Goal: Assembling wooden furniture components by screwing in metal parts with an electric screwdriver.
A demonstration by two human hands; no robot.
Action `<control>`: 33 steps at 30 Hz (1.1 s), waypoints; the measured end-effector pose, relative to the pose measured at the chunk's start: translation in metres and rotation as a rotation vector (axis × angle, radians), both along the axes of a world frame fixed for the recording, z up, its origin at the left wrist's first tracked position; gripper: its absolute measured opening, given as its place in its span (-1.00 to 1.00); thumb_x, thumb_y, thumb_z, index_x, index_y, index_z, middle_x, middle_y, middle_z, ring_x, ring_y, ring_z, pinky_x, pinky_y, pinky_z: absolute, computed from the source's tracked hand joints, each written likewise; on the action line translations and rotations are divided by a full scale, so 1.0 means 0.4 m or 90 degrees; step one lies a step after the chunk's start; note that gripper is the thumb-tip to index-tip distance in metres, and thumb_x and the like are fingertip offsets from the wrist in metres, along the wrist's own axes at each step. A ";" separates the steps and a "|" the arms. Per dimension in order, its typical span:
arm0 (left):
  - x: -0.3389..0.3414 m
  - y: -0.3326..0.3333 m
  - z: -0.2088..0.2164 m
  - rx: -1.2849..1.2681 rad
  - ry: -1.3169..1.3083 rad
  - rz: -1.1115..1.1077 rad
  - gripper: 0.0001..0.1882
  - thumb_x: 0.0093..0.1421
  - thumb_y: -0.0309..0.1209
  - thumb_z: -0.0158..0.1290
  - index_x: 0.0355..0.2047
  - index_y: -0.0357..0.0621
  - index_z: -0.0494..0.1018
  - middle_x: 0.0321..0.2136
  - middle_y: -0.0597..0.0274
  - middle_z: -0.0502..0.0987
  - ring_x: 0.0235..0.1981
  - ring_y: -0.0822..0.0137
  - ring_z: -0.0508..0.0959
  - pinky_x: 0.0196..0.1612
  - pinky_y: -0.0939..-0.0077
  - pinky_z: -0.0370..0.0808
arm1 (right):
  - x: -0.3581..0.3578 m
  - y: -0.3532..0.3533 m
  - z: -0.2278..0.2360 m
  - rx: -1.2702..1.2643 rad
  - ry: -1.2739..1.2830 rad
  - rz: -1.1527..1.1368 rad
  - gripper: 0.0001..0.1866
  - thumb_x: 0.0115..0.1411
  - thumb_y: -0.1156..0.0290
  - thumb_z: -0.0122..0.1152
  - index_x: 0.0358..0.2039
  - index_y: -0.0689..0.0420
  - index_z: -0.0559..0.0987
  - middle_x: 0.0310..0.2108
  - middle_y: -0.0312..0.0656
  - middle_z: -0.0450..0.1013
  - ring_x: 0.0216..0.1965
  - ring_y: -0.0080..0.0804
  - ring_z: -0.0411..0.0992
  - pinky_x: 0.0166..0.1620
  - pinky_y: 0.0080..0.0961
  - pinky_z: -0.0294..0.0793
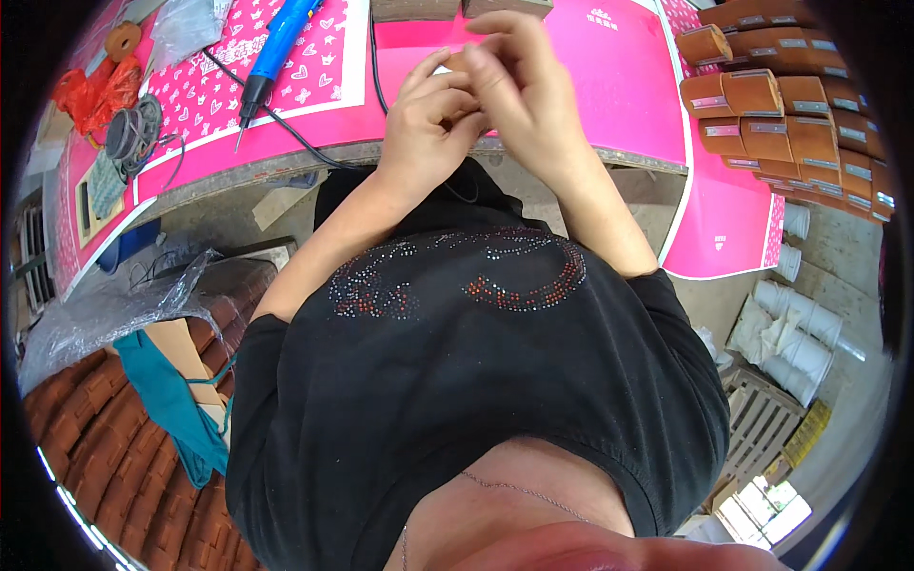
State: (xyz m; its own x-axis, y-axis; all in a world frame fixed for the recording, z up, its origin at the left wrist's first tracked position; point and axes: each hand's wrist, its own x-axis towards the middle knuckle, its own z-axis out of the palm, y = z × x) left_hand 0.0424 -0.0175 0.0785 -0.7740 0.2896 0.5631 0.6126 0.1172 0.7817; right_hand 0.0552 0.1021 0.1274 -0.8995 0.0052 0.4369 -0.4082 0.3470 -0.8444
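My left hand point(430, 124) is closed over the near edge of the pink-covered table, its fingers curled around a small orange-brown piece point(457, 63) with a pale part at its side. Most of that piece is hidden by my fingers. Just right of it is my right hand point(528, 90), slightly blurred, with thumb and fingers apart and the thumb close to the piece. I see nothing held in the right hand. A blue electric screwdriver point(279, 52) with a thin bit lies to the left, its tip pointing toward me.
Stacked orange-brown curved pieces point(762, 95) with silver metal strips fill the right side. A black cord point(295, 138) runs across the table. At far left are a red plastic bag point(100, 93) and a grey coil point(133, 128). Wooden blocks point(416, 9) stand at the back.
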 end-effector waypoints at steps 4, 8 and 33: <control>0.000 0.002 0.005 -0.010 0.012 0.002 -0.90 -0.11 -0.50 0.17 -0.62 -0.26 0.49 -0.51 0.24 0.51 -0.33 0.25 0.50 0.13 0.18 0.22 | -0.010 -0.002 -0.015 -0.171 -0.009 -0.046 -0.86 0.16 0.47 0.12 -0.29 0.20 0.39 -0.60 -0.33 0.37 -0.59 -0.69 0.33 -0.56 -0.78 0.27; -0.001 -0.003 0.003 -0.044 0.017 0.001 -0.85 -0.14 -0.46 0.21 -0.56 -0.24 0.49 -0.46 0.23 0.52 -0.25 0.22 0.49 0.13 0.18 0.22 | -0.021 -0.015 -0.035 -0.370 0.034 0.025 -0.94 0.21 0.50 0.00 -0.39 0.21 0.38 -0.71 -0.34 0.25 -0.74 -0.69 0.17 -0.67 -0.73 0.16; -0.004 -0.018 -0.020 -0.042 -0.004 -0.050 -0.79 -0.17 -0.42 0.23 -0.50 -0.21 0.48 -0.43 0.24 0.51 -0.19 0.20 0.48 0.15 0.17 0.18 | -0.036 0.009 -0.033 -0.207 0.037 0.287 -0.81 0.31 0.42 -0.27 -0.21 0.26 0.29 -0.71 -0.29 0.21 -0.72 -0.65 0.13 -0.64 -0.70 0.14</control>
